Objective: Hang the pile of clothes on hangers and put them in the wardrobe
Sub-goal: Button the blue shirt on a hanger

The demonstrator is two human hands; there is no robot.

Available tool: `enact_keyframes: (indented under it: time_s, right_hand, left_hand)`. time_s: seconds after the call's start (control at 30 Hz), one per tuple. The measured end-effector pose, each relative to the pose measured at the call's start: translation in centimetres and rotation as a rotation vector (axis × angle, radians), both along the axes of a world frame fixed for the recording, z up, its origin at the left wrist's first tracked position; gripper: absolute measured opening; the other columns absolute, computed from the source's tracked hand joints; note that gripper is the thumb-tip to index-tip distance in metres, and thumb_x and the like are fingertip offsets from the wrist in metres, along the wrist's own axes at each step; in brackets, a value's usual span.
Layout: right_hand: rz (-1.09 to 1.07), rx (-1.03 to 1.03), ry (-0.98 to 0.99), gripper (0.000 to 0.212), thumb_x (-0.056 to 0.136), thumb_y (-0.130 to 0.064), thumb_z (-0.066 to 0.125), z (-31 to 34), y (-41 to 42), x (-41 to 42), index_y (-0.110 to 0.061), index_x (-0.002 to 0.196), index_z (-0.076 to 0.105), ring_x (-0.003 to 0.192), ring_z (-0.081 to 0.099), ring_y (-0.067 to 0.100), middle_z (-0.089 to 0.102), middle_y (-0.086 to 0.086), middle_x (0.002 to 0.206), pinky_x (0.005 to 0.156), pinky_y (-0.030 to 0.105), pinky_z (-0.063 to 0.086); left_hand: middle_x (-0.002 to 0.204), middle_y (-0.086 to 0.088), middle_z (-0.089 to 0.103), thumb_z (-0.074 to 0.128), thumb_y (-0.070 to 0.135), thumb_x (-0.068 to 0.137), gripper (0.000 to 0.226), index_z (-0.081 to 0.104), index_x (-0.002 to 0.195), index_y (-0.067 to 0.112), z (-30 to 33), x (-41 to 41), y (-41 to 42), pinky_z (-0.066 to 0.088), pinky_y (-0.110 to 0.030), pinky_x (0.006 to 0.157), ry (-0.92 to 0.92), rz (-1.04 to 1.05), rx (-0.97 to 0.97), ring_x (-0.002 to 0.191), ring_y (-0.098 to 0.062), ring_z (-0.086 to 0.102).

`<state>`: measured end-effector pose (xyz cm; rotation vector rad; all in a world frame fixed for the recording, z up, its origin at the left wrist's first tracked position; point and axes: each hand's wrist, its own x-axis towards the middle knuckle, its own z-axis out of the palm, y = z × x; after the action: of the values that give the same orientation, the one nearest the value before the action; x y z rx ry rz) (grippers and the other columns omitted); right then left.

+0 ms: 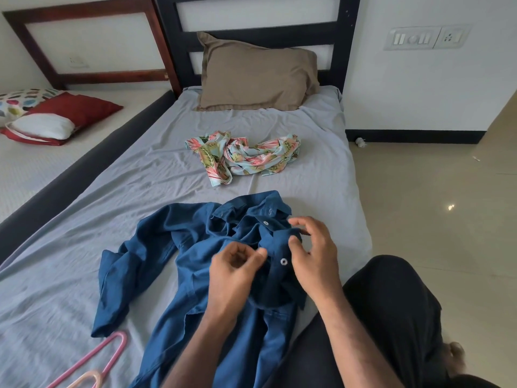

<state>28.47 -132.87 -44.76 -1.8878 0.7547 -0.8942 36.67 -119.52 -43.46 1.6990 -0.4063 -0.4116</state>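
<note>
Currently, step in hand: preparing the blue shirt for a hanger; both hands work at its button front, by my reading.
Blue shirt [195,264]: spread rumpled on the bed [84,219], at 6 o'clock of the frame; collar toward 12 o'clock, one sleeve trailing to 9 o'clock.
Left hand [233,271]: fingers curled, thumb and forefinger drawn together just beside the placket; whether cloth lies in the grip cannot be told.
Right hand [313,253]: fingers bent but apart, thumb resting on the shirt near the collar; nothing clamped.
Buttons: two white ones show, between the hands and just above.
Floral shirt [242,155]: crumpled heap at 12 o'clock of the blue shirt, well apart, not yet hung.
Hangers [98,357]: pink ones, on the bed at 7 o'clock, near the sleeve end.
Pillow [257,74]: brown, against the headboard.
Wardrobe: not in view.
Next move, judged: front settled, then a hanger fetched from 7 o'clock and fed through the collar.
</note>
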Motion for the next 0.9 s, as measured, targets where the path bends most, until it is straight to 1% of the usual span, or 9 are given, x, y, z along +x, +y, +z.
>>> enact_keyframes:
  time_s: [0.1, 0.2, 0.23, 0.3, 0.4, 0.5, 0.63, 0.77, 0.9]
  right_hand:
    - [0.174, 0.119, 0.108, 0.032, 0.089, -0.003, 0.062, 0.2, 0.2, 0.7, -0.027, 0.107, 0.071, 0.096, 0.063, -0.006, 0.07, -0.02, 0.103, 0.08, 0.009, 0.049]
    - [0.224, 0.165, 0.203, 0.028, 0.084, -0.005, 0.057, 0.7, 0.4, 0.6, -0.023, 0.079, 0.077, 0.074, 0.067, 0.004, 0.073, -0.011, 0.075, 0.065, 0.02, 0.049]
    - [0.215, 0.192, 0.2, 0.028, 0.082, -0.012, 0.053, 0.9, 0.4, 0.5, -0.021, 0.071, 0.076, 0.068, 0.066, 0.008, 0.072, -0.007, 0.068, 0.064, 0.024, 0.048]
    - [0.146, 0.276, 0.133, 0.029, 0.076, -0.024, 0.047, 1.4, 0.0, 0.3, -0.021, 0.064, 0.073, 0.066, 0.065, 0.011, 0.07, -0.003, 0.064, 0.068, 0.032, 0.051]
    - [0.06, 0.221, 0.168, 0.024, 0.089, -0.024, 0.049, 1.2, -1.6, 1.6, -0.026, 0.087, 0.073, 0.084, 0.065, 0.013, 0.071, -0.009, 0.085, 0.076, 0.029, 0.05]
    - [0.136, 0.104, 0.303, 0.029, 0.097, -0.034, 0.053, -0.5, -2.5, 4.3, -0.033, 0.125, 0.06, 0.106, 0.06, 0.018, 0.061, 0.001, 0.122, 0.092, 0.033, 0.049]
    - [0.056, 0.174, 0.334, 0.043, 0.096, -0.055, 0.052, -1.7, -3.2, 7.1, -0.042, 0.136, 0.047, 0.113, 0.057, 0.027, 0.052, 0.011, 0.129, 0.1, 0.042, 0.048]
    - [-0.08, 0.444, 0.217, 0.047, 0.093, -0.056, 0.06, -1.8, -4.9, 7.5, -0.03, 0.132, 0.051, 0.107, 0.059, 0.026, 0.062, 0.005, 0.12, 0.09, 0.038, 0.051]
    - [-0.146, 0.655, 0.168, 0.053, 0.087, -0.046, 0.074, -2.2, -5.8, 7.9, -0.028, 0.131, 0.049, 0.098, 0.059, 0.021, 0.056, 0.002, 0.117, 0.078, 0.033, 0.052]
  left_hand:
    - [0.084, 0.008, 0.066, 0.077, 0.038, 0.084, 0.022, 0.064, 0.087, 0.021, 0.3, 1.9, -0.7, 0.05, -0.028, 0.069, -0.2, 0.089, 0.014, 0.078, -0.01, 0.06]
    - [0.112, 0.017, 0.06, 0.061, 0.056, 0.085, 0.03, 0.063, 0.105, 0.034, -0.5, 3.9, -1.7, 0.046, -0.027, 0.089, -0.502, -0.096, 0.212, 0.109, -0.004, 0.054]
    - [0.106, 0.017, 0.062, 0.054, 0.059, 0.088, 0.032, 0.065, 0.099, 0.031, -0.9, 4.3, -1.9, 0.046, -0.031, 0.087, -0.541, -0.186, 0.292, 0.104, -0.005, 0.056]
    - [0.072, 0.011, 0.06, 0.044, 0.06, 0.096, 0.052, 0.059, 0.073, 0.016, -0.8, 4.1, -2.0, 0.046, -0.036, 0.071, -0.459, -0.399, 0.455, 0.069, -0.007, 0.054]
    - [0.048, 0.012, 0.049, 0.046, 0.053, 0.102, 0.06, 0.043, 0.055, 0.015, -1.0, 3.5, -1.1, 0.04, -0.031, 0.058, -0.29, -0.606, 0.548, 0.049, -0.007, 0.043]
    - [0.063, 0.005, 0.067, 0.055, 0.048, 0.099, 0.045, 0.065, 0.068, 0.017, -1.1, 4.0, -0.3, 0.053, -0.038, 0.069, -0.201, -0.372, 0.271, 0.061, -0.013, 0.062]
    - [0.077, 0.0, 0.064, 0.074, 0.05, 0.084, 0.036, 0.06, 0.084, 0.016, 0.3, 6.2, -1.1, 0.049, -0.032, 0.064, -0.284, 0.274, 0.223, 0.07, -0.014, 0.06]
    - [0.104, 0.003, 0.058, 0.071, 0.068, 0.076, 0.058, 0.053, 0.106, 0.022, 0.7, 9.4, -3.7, 0.05, -0.037, 0.086, -0.287, 0.212, 0.449, 0.097, -0.016, 0.057]
    - [0.1, 0.003, 0.056, 0.063, 0.071, 0.08, 0.059, 0.053, 0.103, 0.017, 0.2, 11.5, -6.3, 0.045, -0.035, 0.076, -0.197, 0.096, 0.636, 0.094, -0.021, 0.056]
